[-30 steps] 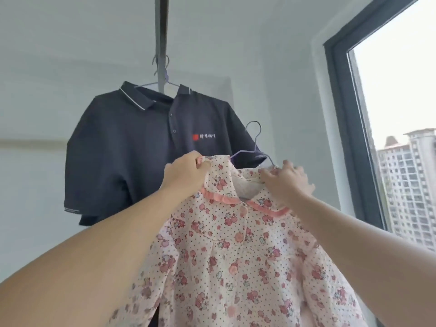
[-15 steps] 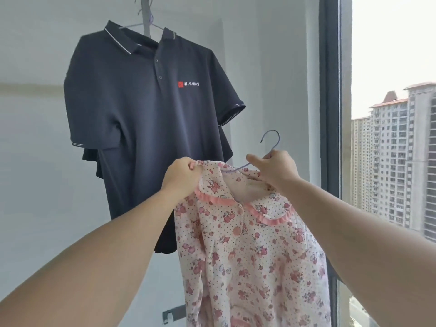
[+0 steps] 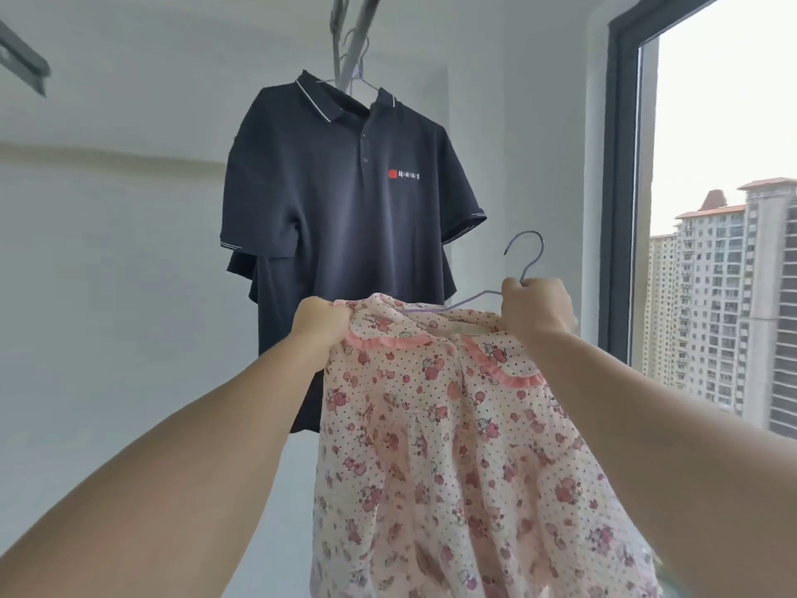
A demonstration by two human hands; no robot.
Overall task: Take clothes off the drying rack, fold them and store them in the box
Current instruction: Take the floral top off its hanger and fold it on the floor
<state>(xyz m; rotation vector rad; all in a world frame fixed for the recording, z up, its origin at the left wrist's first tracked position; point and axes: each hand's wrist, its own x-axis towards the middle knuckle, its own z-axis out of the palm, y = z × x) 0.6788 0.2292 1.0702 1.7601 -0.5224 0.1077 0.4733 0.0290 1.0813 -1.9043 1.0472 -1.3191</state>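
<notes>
A pink floral shirt (image 3: 453, 446) with a frilled collar hangs in front of me, off the rack. My left hand (image 3: 321, 323) grips its left shoulder at the collar. My right hand (image 3: 534, 308) is closed on the thin wire hanger (image 3: 528, 256), whose hook stands free above my fist; one hanger arm shows above the collar, the rest is hidden in the shirt. Behind, a dark navy polo shirt (image 3: 345, 200) with a white-striped collar hangs on its own hanger from the overhead drying rack rod (image 3: 351, 41). No box is in view.
A white wall fills the left and back. A dark-framed window (image 3: 621, 187) stands at the right, with tall apartment blocks outside. A grey bracket (image 3: 23, 58) shows at the upper left.
The floral shirt's hanger has slid partly out of the collar toward the right in my right hand. The view tilted down, then back up.
</notes>
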